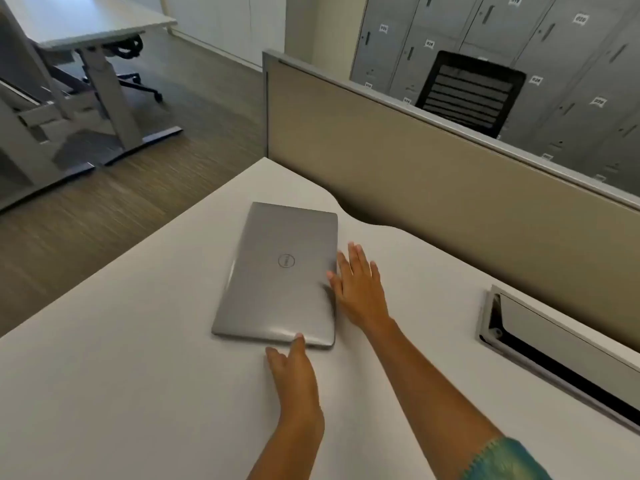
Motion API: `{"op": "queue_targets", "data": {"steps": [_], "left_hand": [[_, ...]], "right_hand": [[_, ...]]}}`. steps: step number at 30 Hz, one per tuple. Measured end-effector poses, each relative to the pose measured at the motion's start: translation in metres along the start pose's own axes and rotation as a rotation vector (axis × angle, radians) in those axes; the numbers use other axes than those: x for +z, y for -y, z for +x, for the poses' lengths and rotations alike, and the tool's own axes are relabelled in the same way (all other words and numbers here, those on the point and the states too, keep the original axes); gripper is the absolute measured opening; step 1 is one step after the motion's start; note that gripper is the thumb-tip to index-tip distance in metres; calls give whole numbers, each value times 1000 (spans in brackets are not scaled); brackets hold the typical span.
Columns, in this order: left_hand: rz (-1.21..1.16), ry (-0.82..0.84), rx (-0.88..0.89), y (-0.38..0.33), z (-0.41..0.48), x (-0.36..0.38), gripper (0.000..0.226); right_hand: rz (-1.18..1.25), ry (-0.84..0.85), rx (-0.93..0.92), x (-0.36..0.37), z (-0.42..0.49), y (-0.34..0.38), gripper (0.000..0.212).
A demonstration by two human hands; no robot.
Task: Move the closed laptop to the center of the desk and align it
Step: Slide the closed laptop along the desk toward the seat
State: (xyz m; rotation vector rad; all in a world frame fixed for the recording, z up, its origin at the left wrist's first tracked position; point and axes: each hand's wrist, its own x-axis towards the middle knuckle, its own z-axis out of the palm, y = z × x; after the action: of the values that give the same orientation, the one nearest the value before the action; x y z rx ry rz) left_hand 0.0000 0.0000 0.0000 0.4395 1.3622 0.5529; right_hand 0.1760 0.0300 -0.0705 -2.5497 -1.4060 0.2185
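1. The closed laptop (282,271) lies flat on the white desk (121,358), lid up, near the desk's far left corner. Its long edges run away from the viewer, slightly skewed to the desk edges.
2. The left hand (294,372) lies on the desk at the laptop's near short edge. It is open, palm down, and one fingertip touches that edge close to the near right corner. It grips nothing.
3. The right hand (356,285) lies flat beside the laptop's right long edge. It is open, with the fingers extended and spread. The thumb touches the edge at about mid-length. It grips nothing.
4. The right forearm crosses the desk from the lower right; a teal sleeve (505,460) shows at the bottom edge of the view.
5. The laptop shell is a thin rectangle in matte silver-grey with rounded corners. A round logo sits at the centre of the lid.
6. The desk top is smooth, white and matte. Its far edge has a curved cut-out against the partition.
7. A tan partition panel (433,174) with a grey metal frame stands along the desk's far side.
8. A rectangular cable hatch (554,351) with a light-coloured flap is recessed in the desk, well to the right of both hands.
9. Behind the partition stand a black mesh-back chair (471,93) and grey numbered lockers (571,57).
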Motion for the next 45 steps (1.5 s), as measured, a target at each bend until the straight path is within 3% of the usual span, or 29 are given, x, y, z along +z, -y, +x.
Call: {"op": "queue_targets", "data": {"steps": [3,6,15,21,30,35,45], "left_hand": [[-199,35,-4,-5,28,-3,48],[-257,66,-47,-8,47,-9,47],[-187,50,-111,-9,71,-18,43],[-78,49,-131,-14,71,-27,48],[335,71,35,-7,56,-69,42],[506,29,60,10,34,-77,46],[851,199,100,72,-39,-80,35]], "right_hand": [[-50,2,-39,-5,61,8,58],[-47,69,-68,-6,115,20,58],[-105,178,-79,9,191,37,57],[-103,244,69,-4,183,19,64],[200,344,403,-34,34,-78,56],[351,292,539,-44,-89,-109,39],[660,156,810,-60,-301,-160,33]]}}
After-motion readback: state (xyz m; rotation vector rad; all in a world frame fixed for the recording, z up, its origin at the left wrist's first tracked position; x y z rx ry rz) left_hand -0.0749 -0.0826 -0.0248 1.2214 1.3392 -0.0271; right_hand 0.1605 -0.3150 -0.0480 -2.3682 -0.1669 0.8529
